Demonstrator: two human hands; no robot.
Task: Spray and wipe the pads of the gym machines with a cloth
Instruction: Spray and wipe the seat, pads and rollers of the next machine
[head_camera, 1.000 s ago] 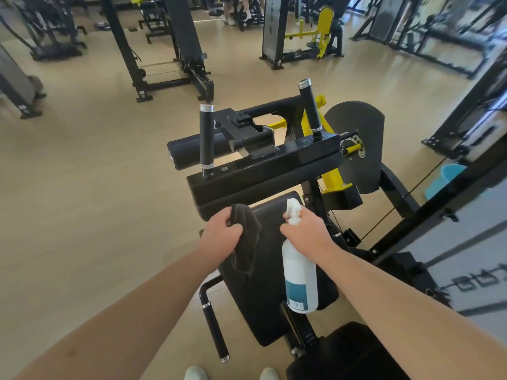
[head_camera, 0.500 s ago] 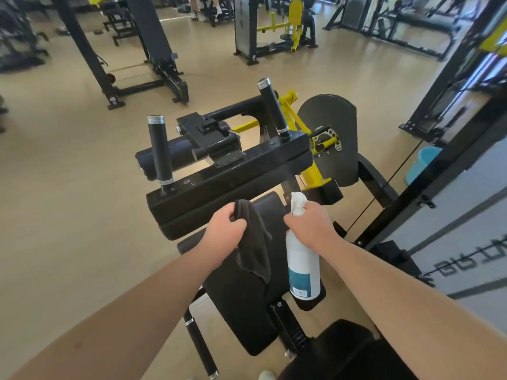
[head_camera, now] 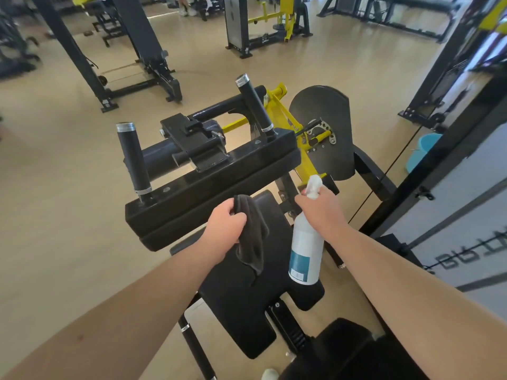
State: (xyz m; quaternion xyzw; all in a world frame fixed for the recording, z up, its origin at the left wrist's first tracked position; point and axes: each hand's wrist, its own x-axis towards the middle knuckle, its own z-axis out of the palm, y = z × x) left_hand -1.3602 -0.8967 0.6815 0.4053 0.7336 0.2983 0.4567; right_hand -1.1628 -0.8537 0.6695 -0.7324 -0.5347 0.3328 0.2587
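Arm pad (head_camera: pixel 175 226) spans left-right, just beyond.
Our left grip (head_camera: pixel 226 229), clutching the cloth (head_camera: pixel 253 242), is nearer; right grip (head_camera: pixel 322 211) holds the spray bottle (head_camera: pixel 306 250).

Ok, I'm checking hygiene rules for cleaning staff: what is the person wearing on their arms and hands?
Nothing that shows. The left hand and right hand are ungloved, with no rings visible. The left forearm and right forearm are bare to the frame edge: no sleeves, watch or wristband.
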